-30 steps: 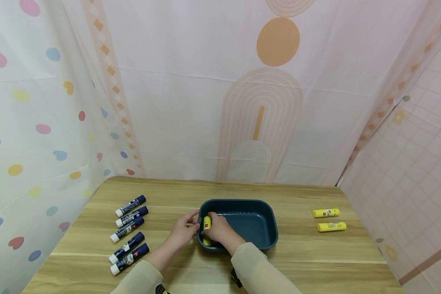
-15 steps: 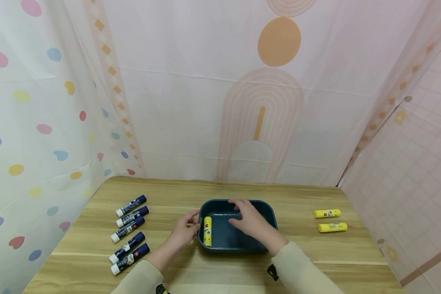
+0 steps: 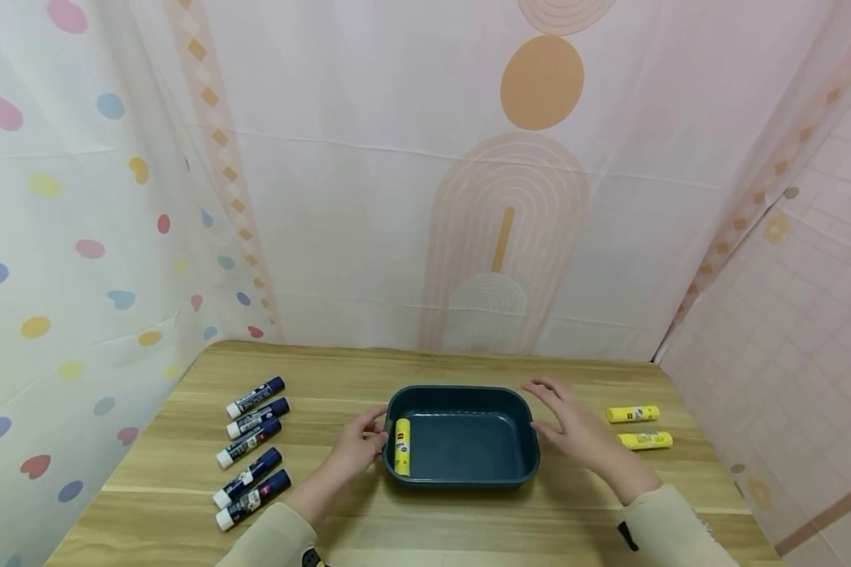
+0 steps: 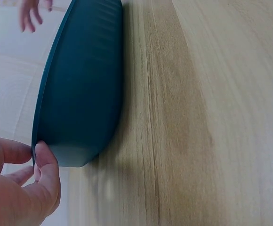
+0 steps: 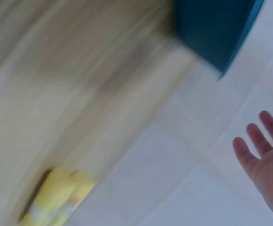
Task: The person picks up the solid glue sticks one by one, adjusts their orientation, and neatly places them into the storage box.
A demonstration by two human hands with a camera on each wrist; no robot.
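Observation:
A dark teal rectangular plastic bin (image 3: 468, 483) stands on the table, and a yellow glue stick (image 3: 402, 447) lies inside along its left wall. My left hand (image 3: 357, 450) pinches the bin's left rim between thumb and fingers, plain in the left wrist view on the bin's wall (image 4: 80, 84). Past the bin's right side is my right hand (image 3: 580, 431), fingers spread and holding nothing. Farther right lie two more yellow glue sticks (image 3: 645, 440), one behind the other; they show blurred in the right wrist view.
Several dark blue glue sticks (image 3: 254, 500) with white ends lie in a slanting column at the table's left. Patterned curtains (image 3: 354, 236) hang behind and on both sides of the wooden table (image 3: 340, 543).
My right hand has let go of the yellow glue stick inside the bin, lifted out and moved right past the bin. My left hand has stayed at the left rim.

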